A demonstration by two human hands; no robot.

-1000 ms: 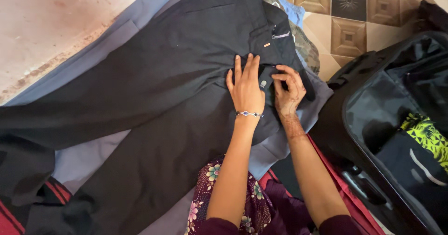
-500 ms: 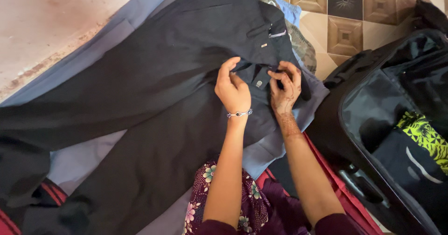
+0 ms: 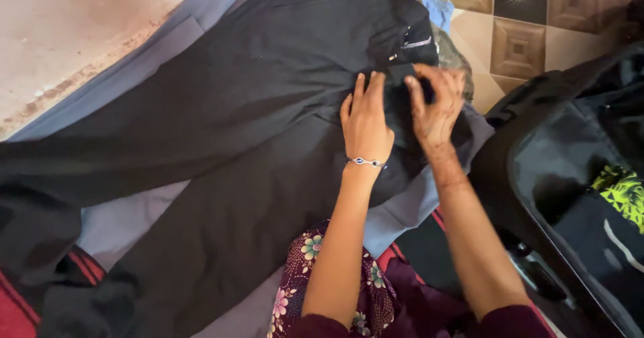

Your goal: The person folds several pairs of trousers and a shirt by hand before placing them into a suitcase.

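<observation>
A pair of dark trousers (image 3: pixel 221 130) lies spread on top of a grey-blue pair (image 3: pixel 134 210) on the floor. My left hand (image 3: pixel 365 123), with a bracelet on its wrist, presses flat on the cloth just below the waistband. My right hand (image 3: pixel 437 103) pinches the waistband flap close beside it, blurred by motion. The button on the flap is hidden under my fingers.
An open black suitcase (image 3: pixel 537 163) lies at the right with a yellow-green patterned cloth (image 3: pixel 620 190) and dark items inside. Patterned floor tiles (image 3: pixel 516 43) show at the top right, bare reddish floor (image 3: pixel 74 29) at the top left. More folded clothes (image 3: pixel 449 49) lie beyond the waistband.
My left hand has flattened onto the trousers after being curled. My right hand moved up along the waistband, covering the button. The view shifted slightly.
</observation>
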